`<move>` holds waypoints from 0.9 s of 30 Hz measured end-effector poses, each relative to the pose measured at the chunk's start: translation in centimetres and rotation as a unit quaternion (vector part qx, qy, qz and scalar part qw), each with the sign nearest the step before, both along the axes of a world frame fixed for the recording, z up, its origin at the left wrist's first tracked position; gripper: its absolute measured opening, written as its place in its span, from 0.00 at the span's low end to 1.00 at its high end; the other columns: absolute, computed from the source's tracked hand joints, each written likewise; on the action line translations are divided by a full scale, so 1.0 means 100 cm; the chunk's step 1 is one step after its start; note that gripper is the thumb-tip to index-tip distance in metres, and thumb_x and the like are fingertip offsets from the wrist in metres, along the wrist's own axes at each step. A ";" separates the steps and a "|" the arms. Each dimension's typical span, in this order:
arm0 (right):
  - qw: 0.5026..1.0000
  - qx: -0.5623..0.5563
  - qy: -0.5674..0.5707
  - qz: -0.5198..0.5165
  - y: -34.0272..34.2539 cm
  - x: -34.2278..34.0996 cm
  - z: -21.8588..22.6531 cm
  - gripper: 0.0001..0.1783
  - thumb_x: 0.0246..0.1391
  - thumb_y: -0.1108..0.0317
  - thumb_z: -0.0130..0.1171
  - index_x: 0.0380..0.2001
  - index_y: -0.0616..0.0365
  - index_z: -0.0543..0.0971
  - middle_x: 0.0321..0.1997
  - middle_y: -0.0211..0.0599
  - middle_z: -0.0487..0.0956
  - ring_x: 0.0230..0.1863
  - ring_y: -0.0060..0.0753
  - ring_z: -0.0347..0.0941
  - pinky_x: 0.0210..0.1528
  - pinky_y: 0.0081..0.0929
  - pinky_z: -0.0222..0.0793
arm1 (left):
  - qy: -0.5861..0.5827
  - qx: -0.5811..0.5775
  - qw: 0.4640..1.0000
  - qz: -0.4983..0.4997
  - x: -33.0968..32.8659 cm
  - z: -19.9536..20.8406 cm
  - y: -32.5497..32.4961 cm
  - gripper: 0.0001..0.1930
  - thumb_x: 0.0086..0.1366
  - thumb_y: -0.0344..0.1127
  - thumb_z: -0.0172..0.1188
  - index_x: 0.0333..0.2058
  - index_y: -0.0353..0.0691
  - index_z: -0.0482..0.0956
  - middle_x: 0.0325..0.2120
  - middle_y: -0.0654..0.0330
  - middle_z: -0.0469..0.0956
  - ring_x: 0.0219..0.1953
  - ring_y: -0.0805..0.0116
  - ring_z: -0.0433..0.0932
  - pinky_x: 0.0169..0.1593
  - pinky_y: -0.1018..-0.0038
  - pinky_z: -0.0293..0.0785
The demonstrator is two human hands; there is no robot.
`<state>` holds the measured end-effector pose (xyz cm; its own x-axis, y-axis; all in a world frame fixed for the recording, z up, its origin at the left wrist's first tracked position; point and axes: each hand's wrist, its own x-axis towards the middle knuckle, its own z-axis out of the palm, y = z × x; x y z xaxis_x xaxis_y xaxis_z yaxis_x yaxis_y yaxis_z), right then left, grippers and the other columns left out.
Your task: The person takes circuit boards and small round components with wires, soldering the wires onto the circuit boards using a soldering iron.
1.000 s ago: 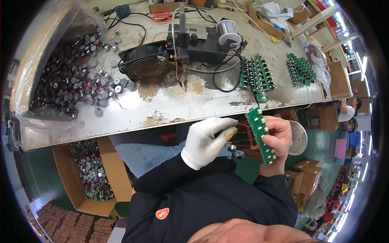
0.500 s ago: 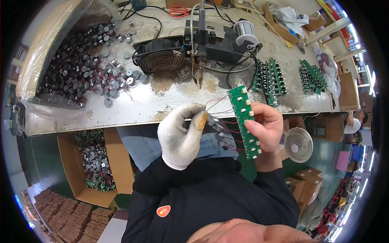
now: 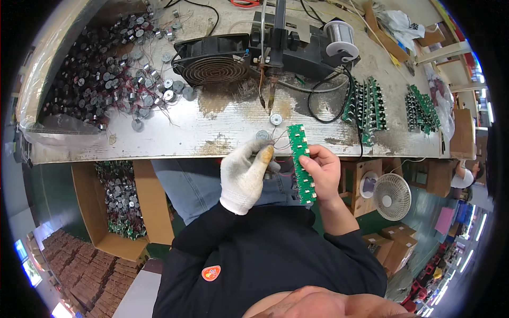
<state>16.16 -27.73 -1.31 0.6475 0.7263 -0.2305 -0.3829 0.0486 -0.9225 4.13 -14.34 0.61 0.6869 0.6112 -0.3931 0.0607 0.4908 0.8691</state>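
Observation:
My right hand (image 3: 322, 172) is bare and grips a long green circuit board (image 3: 300, 169) by its right edge, thumb on its face. The board stands nearly upright in view, with small white parts along it. My left hand (image 3: 246, 172), in a white glove with a stained thumb tip, pinches thin wires (image 3: 281, 139) left of the board. Two small round motors (image 3: 276, 119) show on the table just beyond the glove, under the soldering iron tip (image 3: 271, 103). More motors hang below the pinch, partly hidden by the glove and board.
A heap of small motors (image 3: 106, 79) fills the left of the table. At the back stand a black fan (image 3: 214, 69) and a solder wire spool (image 3: 339, 38). Finished-looking green boards (image 3: 371, 106) lie at right. A cardboard box (image 3: 154, 206) sits below the table.
The board has moved left and turned more upright. My gloved hand has shifted slightly right, still pinching. Two motors now show at the table near the iron. The view has shifted a little.

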 end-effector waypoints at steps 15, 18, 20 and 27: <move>0.999 0.035 -0.010 0.034 0.029 -0.022 -0.018 0.08 0.54 0.83 0.56 0.39 0.70 0.75 0.36 0.33 0.77 0.35 0.15 0.73 0.34 0.13 0.69 | 0.066 0.202 0.976 -0.053 0.006 0.005 0.054 0.08 0.58 0.31 0.61 0.33 0.31 0.80 0.25 0.60 0.78 0.25 0.77 0.73 0.30 0.80 0.69; 0.998 0.027 -0.050 0.032 0.031 -0.022 -0.015 0.08 0.53 0.83 0.56 0.37 0.71 0.75 0.34 0.32 0.75 0.32 0.14 0.71 0.31 0.11 0.66 | 0.092 0.106 0.988 -0.063 0.012 0.008 0.057 0.08 0.58 0.31 0.61 0.32 0.30 0.79 0.23 0.61 0.78 0.24 0.78 0.73 0.29 0.81 0.69; 0.997 0.037 -0.069 0.015 0.033 -0.023 -0.013 0.07 0.52 0.83 0.57 0.36 0.70 0.75 0.32 0.31 0.73 0.29 0.12 0.68 0.28 0.11 0.63 | 0.103 0.076 0.989 -0.069 0.014 0.007 0.059 0.08 0.58 0.31 0.61 0.31 0.30 0.79 0.23 0.61 0.77 0.24 0.78 0.73 0.29 0.81 0.69; 0.995 0.036 -0.089 0.002 0.035 -0.022 -0.014 0.06 0.52 0.83 0.57 0.35 0.70 0.75 0.32 0.31 0.73 0.28 0.11 0.67 0.26 0.11 0.61 | 0.061 0.029 0.997 -0.044 0.019 0.001 0.058 0.07 0.57 0.30 0.61 0.29 0.30 0.78 0.21 0.62 0.77 0.23 0.80 0.73 0.26 0.81 0.68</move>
<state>13.98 -24.28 -2.72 0.6703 0.7397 -0.0594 -0.2144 0.1164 -0.9698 5.98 -8.59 0.74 0.6881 0.5747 -0.4429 0.2081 0.4284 0.8793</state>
